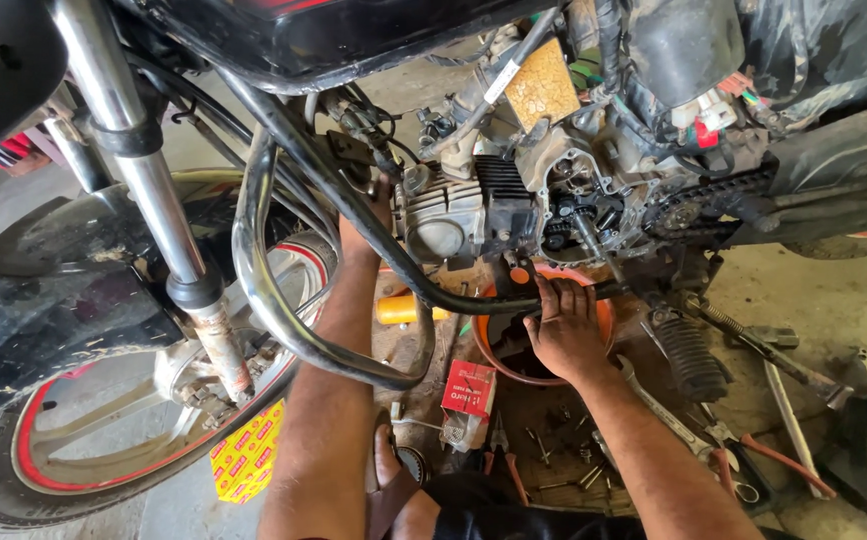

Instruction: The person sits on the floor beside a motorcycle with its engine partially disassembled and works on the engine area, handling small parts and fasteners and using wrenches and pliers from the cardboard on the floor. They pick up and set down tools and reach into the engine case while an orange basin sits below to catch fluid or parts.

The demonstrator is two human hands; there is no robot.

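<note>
A motorcycle engine [494, 205] with finned cylinder sits open in the frame, its side cover off and gears showing. My left hand [359, 235] reaches up between the chrome crash guard [264, 290] and the black frame tube, fingers at the left side of the cylinder; whether it grips anything is hidden. My right hand [564, 325] presses flat, fingers spread, on the black frame tube under the engine, above an orange basin [604, 320].
The front wheel [84, 430] and fork [144, 160] fill the left. A red box [469, 390], yellow packet [249, 450], pliers [744, 445], spanners and several bolts lie on the floor. A footrest [694, 355] sticks out at right.
</note>
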